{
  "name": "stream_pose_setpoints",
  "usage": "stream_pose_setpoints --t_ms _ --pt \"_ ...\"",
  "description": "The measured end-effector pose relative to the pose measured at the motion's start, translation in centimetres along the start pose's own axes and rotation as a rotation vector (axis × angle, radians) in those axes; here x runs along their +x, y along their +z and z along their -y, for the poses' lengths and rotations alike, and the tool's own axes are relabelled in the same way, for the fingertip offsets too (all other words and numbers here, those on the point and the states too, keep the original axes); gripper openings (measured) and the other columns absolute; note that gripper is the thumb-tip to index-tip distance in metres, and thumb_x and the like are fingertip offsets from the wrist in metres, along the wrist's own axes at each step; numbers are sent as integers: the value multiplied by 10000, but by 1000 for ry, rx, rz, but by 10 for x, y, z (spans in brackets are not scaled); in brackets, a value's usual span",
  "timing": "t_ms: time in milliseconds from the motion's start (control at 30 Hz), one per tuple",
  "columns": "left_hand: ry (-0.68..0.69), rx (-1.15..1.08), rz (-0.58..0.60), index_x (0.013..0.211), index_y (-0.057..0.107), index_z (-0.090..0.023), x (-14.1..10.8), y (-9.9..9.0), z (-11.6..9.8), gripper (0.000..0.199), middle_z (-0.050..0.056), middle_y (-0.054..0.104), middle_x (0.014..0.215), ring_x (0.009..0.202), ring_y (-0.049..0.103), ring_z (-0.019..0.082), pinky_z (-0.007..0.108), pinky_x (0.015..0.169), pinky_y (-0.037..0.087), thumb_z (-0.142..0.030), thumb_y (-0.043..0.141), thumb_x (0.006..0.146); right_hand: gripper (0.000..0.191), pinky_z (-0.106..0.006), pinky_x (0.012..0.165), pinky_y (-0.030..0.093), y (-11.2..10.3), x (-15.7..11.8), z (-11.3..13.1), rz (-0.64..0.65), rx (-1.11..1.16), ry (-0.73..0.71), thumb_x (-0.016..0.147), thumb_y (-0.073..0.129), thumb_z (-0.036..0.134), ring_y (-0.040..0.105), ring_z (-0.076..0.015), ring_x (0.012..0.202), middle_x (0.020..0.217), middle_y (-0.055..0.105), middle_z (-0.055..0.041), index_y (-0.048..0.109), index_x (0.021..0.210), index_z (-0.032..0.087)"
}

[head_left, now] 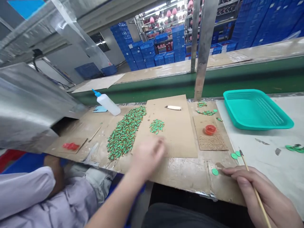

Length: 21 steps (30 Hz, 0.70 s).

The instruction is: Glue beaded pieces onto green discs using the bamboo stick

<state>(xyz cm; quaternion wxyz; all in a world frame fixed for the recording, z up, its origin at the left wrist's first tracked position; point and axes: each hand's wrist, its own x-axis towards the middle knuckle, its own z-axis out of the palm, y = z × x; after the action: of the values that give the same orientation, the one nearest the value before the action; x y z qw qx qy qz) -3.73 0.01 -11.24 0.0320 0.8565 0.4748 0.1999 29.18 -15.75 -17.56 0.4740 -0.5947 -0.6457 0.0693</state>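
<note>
My right hand (pixel 263 193) holds a thin paintbrush (pixel 253 183) with a light wooden handle and a dark tip pointing up and away. Its index finger reaches toward a small green disc (pixel 215 172) near the table's front edge. More green discs (pixel 234 155) lie just beyond the brush tip. Over the front of a cardboard sheet (pixel 180 136), my left hand (pixel 149 155) is smeared by motion, so its fingers and anything in them cannot be made out. Just past it lies a small heap of green and orange pieces (pixel 156 126); a much larger pile (pixel 125 133) spreads to its left.
A red cup (pixel 210 129) stands on a small board (pixel 209 141), left of a teal basket (pixel 256 109). A white-handled tool (pixel 174 108) lies on the cardboard's far part. A squeeze bottle (pixel 109 104) leans at back left. Another person's sleeve (pixel 26 190) is at lower left.
</note>
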Motion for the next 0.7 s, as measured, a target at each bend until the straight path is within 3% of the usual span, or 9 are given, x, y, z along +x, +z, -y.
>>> stream_pose_setpoints --t_ms 67,133,200,267,367,467,600,700 --pt "-166 100 1 1109 842 -216 21 -29 54 322 148 836 1146 1096 768 297 506 1023 630 -260 523 1124 196 -377 861 788 1 -1 -2 3 2 -11 1148 627 313 912 -260 1006 1135 903 -9 821 1146 343" --pt "-242 148 92 1038 831 -210 39 -50 97 206 128 824 1117 1072 765 288 507 1034 633 -320 666 1094 191 -366 834 788 1 1 -1 -1 16 -36 1144 633 318 914 -256 991 1115 904 -4 822 1149 348" --pt "-264 147 200 1067 804 -203 53 -60 121 226 79 815 1132 1096 768 257 500 1068 640 -427 775 1086 193 -354 797 788 1 5 2 -10 29 -55 1139 639 314 916 -254 969 1098 903 -8 829 1145 345" --pt "-279 115 269 1120 789 -200 60 -60 131 310 65 812 1181 1130 770 242 496 1089 644 -509 801 1087 192 -344 769 785 0 9 6 -19 33 -64 1133 646 312 917 -252 942 1077 903 -9 836 1121 338" --pt "-315 13 274 1129 787 -200 63 -57 131 359 73 814 1194 1124 773 238 485 1075 649 -557 781 1097 207 -328 775 786 -2 12 11 -44 26 -67 1131 638 300 918 -241 909 1034 901 -8 836 1078 328" --pt "-348 -173 203 1028 786 -193 59 -58 124 433 49 809 1014 961 765 222 442 949 655 -625 805 1035 203 -317 823 791 -2 7 10 -62 31 -42 1134 626 282 923 -237 910 1054 912 -14 826 1138 319" --pt "-354 -529 68 985 785 -212 44 -55 96 541 33 741 758 688 673 192 357 679 592 -746 782 901 409 -311 977 778 -6 -7 1 30 63 58 1152 570 252 932 -242 1048 1322 915 -45 768 1503 318" --pt "-354 -748 -8 948 772 -219 32 -45 64 557 18 676 659 594 615 165 307 573 530 -765 823 857 569 -310 1045 759 -15 -12 -3 133 117 127 1173 514 255 910 -257 1200 1489 863 -40 644 1715 365"
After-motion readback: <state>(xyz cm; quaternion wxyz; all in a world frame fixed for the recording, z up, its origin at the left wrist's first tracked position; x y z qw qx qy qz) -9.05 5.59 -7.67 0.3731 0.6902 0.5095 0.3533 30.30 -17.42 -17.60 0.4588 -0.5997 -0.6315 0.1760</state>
